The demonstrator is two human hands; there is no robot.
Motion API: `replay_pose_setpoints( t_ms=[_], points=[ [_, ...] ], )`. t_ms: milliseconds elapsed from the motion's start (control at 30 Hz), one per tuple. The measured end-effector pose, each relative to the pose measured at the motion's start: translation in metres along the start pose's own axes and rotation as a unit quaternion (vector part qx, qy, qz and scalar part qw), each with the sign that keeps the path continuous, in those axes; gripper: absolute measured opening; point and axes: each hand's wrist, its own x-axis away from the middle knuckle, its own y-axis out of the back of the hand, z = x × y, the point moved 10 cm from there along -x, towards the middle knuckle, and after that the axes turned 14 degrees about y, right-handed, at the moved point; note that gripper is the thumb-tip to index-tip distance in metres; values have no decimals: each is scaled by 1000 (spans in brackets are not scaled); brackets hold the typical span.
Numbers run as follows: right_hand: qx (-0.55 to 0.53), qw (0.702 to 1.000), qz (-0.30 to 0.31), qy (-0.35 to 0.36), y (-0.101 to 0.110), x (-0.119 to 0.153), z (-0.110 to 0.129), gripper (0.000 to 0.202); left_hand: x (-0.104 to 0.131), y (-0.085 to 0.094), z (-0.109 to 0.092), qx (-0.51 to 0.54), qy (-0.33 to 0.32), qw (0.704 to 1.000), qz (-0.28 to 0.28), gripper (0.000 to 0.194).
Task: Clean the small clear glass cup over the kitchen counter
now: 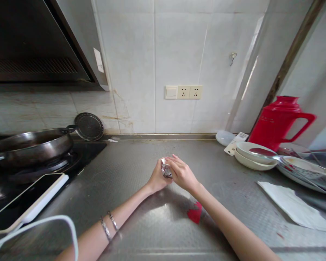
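Note:
Both hands meet over the middle of the metal countertop (130, 163), around a small crumpled silvery foil-like thing (167, 171). My left hand (156, 178) wraps round it from the left, fingers closed. From the right, my right hand (182, 173) lies over its top edge with bent fingers pressed together against it. Most of the silvery thing is hidden between the palms, so its full shape does not show. A red scrap (195, 213) lies on the counter just below my right wrist.
On the left, a steel pan (38, 145) sits on the black hob beside a phone (27, 203) with a white cable (67, 219). At right stand a red thermos jug (277, 121), stacked bowls (254, 163), dishes and a white paper sheet (296, 206). Wall sockets (183, 92) are behind.

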Motion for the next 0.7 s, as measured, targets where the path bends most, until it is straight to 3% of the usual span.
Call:
replay_pose_setpoints(
  t_ms=[233, 433, 700],
  points=[
    [-14, 999, -10, 44, 3, -2, 21, 34, -2, 5, 2, -7, 1, 1000, -16, 78],
    [24, 999, -15, 42, 10, -1, 11, 34, -2, 7, 0, 10, 7, 1000, -22, 75],
    [5, 996, -8, 83, -1, -4, 32, 38, -6, 14, 9, 41, 18, 999, -23, 76]
  ],
)
